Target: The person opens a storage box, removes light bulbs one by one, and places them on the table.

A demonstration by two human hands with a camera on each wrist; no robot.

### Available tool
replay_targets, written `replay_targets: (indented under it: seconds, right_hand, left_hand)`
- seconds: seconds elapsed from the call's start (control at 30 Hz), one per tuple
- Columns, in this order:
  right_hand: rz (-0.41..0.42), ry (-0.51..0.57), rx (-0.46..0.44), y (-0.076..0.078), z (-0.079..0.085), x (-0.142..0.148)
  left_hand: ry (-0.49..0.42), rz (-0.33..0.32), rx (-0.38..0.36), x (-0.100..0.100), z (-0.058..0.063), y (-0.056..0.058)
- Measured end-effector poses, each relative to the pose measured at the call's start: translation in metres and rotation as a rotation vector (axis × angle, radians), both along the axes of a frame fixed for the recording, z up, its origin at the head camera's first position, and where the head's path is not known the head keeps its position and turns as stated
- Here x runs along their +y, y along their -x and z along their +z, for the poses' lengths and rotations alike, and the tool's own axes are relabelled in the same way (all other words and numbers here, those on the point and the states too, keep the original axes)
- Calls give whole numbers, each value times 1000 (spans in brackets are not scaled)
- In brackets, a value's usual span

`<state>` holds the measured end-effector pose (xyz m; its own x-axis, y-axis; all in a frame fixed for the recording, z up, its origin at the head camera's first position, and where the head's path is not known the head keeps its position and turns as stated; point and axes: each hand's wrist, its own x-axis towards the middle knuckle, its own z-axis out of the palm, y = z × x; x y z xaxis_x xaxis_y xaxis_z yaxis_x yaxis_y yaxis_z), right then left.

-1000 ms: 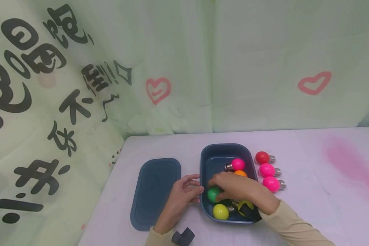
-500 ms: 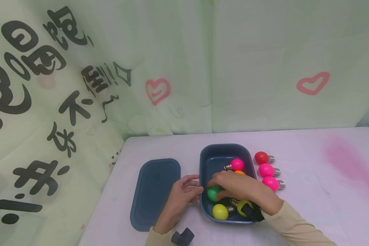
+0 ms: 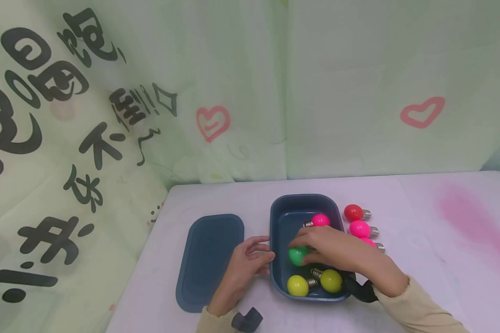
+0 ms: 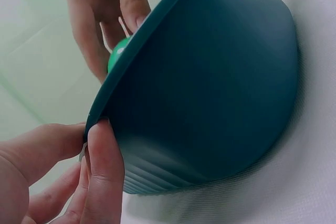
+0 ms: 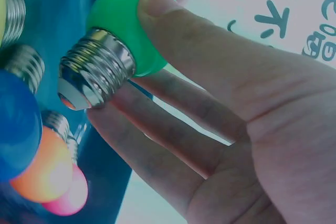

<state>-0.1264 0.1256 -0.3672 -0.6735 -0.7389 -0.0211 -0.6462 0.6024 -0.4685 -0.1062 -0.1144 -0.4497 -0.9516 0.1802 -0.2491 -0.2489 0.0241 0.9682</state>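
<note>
A dark blue plastic box [image 3: 289, 206] stands on the table with coloured light bulbs inside. My right hand [image 3: 337, 247] reaches over it and holds a green light bulb [image 5: 126, 24] between thumb and fingers; its metal screw base points away from the palm. In the head view the base is hidden. My left hand [image 3: 247, 263] is at the box's left side, pinching the rim [image 4: 97, 111] between thumb and finger in the left wrist view. Inside lie two yellow bulbs [image 3: 297, 286], a pink bulb [image 3: 321, 219], an orange bulb [image 5: 47, 166] and a blue bulb [image 5: 18, 127].
A flat blue lid [image 3: 210, 259] lies left of the box. To the right, a red bulb [image 3: 353, 212] and two pink bulbs [image 3: 359, 229] are lined up on the white tablecloth [image 3: 433, 286]. A printed curtain [image 3: 341, 92] hangs behind the table.
My right hand has lifted the green bulb a little and shifted right with it, uncovering a yellow bulb and covering the orange one. The left hand stays at the box.
</note>
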Motion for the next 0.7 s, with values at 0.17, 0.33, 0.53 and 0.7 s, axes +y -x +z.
replay_targets:
  seconds: [0.17,0.33,0.53,0.7]
  right_hand:
    - [-2,18,46,-4,5,9]
    - [-25,4,62,-8,8,18]
    - [-41,28,72,-11,10,30]
    - [-89,22,64,-15,11,39]
  left_hand:
    - [-7,2,8,0,0,0]
    - [-2,2,8,0,-1,0]
    - [14,6,8,0,-1,0]
    - [23,8,8,1,0,1]
